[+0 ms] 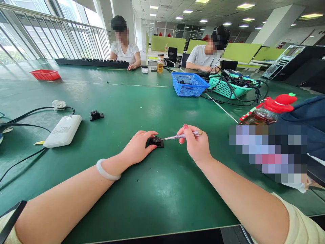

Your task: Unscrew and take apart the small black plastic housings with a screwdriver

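My left hand (137,147) rests on the green tabletop, thumb and fingers closed around a small black part (159,143) with a round, knob-like top on a flat base. In my right hand (198,146) is a slim screwdriver (173,137) with a clear handle, gripped like a pen. It lies nearly level, its tip pointing left at the side of the round top; whether it touches is too small to tell. A similar black part (96,115) sits on the table farther left, apart from both hands.
A white power bank (63,131) and black cables lie left. Beyond are a red basket (45,75), a blue basket (190,84) and a green basket (225,88) of cables. A red-lidded bottle (269,110) stands right. Two people sit across the table, near a long black strip (92,63).
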Action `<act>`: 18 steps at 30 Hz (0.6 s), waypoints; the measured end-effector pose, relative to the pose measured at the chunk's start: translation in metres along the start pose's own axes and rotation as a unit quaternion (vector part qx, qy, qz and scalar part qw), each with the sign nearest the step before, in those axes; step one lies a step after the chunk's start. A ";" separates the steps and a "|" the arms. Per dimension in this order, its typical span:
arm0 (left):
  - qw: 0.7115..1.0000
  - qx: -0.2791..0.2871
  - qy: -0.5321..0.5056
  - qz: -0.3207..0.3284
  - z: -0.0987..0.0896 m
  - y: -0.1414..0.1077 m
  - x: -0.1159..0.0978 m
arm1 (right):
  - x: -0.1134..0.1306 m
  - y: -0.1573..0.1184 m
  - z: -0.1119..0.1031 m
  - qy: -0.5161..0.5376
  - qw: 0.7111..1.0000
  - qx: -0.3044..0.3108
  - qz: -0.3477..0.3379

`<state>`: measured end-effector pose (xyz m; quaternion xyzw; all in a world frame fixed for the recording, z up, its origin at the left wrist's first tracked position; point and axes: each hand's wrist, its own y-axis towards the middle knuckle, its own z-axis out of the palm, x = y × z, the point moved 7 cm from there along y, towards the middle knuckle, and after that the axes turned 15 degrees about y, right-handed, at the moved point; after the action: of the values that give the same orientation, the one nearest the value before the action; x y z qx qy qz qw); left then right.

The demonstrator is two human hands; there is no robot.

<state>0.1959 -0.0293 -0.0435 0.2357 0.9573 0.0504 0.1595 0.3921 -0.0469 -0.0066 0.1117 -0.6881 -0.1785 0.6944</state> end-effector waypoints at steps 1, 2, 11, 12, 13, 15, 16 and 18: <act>1.000 0.000 0.000 0.002 0.000 0.000 0.000 | -0.001 0.000 0.000 0.007 1.000 -0.004 0.006; 1.000 0.000 0.000 0.004 0.000 0.000 -0.001 | -0.002 0.001 0.000 0.013 1.000 -0.007 0.010; 1.000 0.003 -0.002 0.004 0.003 0.001 0.002 | -0.023 0.009 -0.006 0.071 0.994 -0.034 0.071; 1.000 0.004 -0.001 0.003 0.003 0.001 0.002 | -0.027 0.009 -0.007 0.080 0.993 -0.042 0.081; 1.000 0.005 -0.001 0.001 0.003 0.001 0.002 | -0.030 0.010 -0.008 0.088 0.991 -0.049 0.090; 1.000 0.006 0.000 -0.001 0.003 0.001 0.002 | -0.035 0.010 -0.008 0.095 0.989 -0.056 0.101; 1.000 0.007 0.001 -0.001 0.002 0.001 0.002 | -0.036 0.009 -0.008 0.095 0.989 -0.056 0.103; 1.000 0.008 0.001 0.000 0.002 0.001 0.001 | -0.038 0.009 -0.007 0.092 0.989 -0.051 0.104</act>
<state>0.1958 -0.0278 -0.0455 0.2369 0.9579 0.0426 0.1565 0.4005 -0.0244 -0.0379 0.0203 -0.6191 -0.1293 0.7743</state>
